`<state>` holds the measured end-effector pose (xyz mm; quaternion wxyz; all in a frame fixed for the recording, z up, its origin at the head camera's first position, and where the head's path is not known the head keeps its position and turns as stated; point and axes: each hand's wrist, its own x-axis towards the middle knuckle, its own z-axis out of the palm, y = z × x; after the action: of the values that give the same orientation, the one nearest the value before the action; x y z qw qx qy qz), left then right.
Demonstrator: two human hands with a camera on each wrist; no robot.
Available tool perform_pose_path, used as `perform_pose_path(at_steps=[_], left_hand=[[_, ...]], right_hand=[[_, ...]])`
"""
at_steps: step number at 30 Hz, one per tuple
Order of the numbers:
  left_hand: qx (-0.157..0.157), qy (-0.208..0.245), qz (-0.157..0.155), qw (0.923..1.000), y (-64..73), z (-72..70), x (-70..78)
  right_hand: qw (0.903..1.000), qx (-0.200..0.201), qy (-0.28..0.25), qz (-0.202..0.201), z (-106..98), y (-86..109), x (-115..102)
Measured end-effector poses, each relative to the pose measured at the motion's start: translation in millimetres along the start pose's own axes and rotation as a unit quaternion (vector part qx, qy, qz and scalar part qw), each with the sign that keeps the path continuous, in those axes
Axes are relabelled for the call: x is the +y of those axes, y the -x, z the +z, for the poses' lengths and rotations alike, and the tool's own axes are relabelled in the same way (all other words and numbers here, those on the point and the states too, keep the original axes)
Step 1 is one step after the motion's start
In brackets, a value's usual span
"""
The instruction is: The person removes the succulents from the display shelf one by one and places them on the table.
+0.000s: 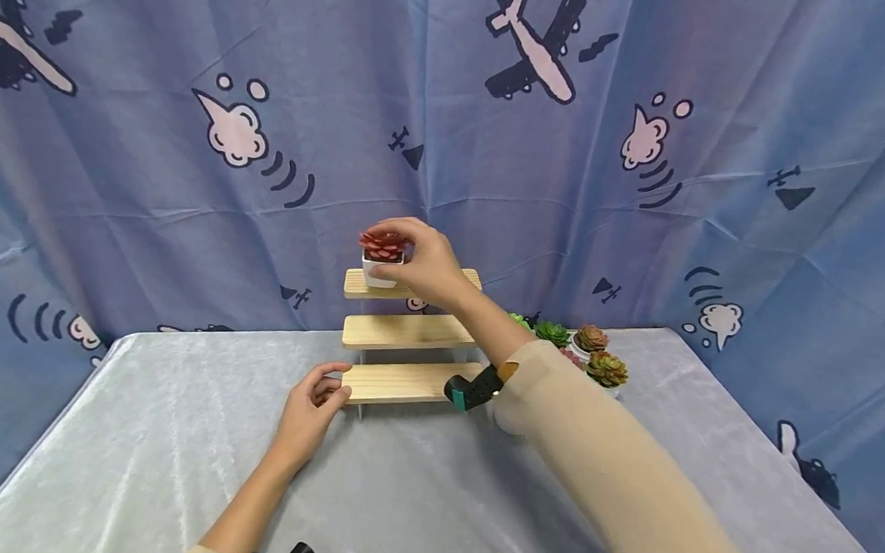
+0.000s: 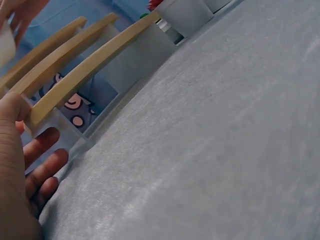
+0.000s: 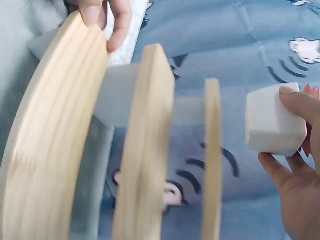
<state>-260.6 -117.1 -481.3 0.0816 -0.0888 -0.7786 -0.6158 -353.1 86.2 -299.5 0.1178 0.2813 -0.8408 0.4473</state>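
A three-tier wooden shelf [image 1: 410, 382] with clear side supports stands at the middle of the table. My right hand [image 1: 430, 265] grips a small artificial succulent in a white square pot [image 1: 377, 273], its red leaves pointing up. In the right wrist view a gap shows between the pot's base [image 3: 275, 122] and the top board [image 3: 212, 155], so the pot is held just above that board's left end. At the left end of the bottom board [image 2: 80, 77], my left hand [image 1: 307, 413] pinches the wood, thumb on top and fingers below.
Several potted succulents [image 1: 607, 368] in green, brown and red cluster on the table right of the shelf, partly hidden by my right forearm. A blue curtain [image 1: 435, 143] printed with planes hangs right behind the shelf. A pale cloth [image 1: 195, 423] covers the table.
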Motion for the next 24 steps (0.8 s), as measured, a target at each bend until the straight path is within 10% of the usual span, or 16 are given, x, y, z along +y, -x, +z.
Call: perform_pose_path(at_steps=[24], left_hand=[[-0.004,-0.018,-0.001,0.9998,6.2,2.4,7.5]], right_hand=[[0.9980,0.021,-0.058,0.012,-131.7,146.0,17.0]])
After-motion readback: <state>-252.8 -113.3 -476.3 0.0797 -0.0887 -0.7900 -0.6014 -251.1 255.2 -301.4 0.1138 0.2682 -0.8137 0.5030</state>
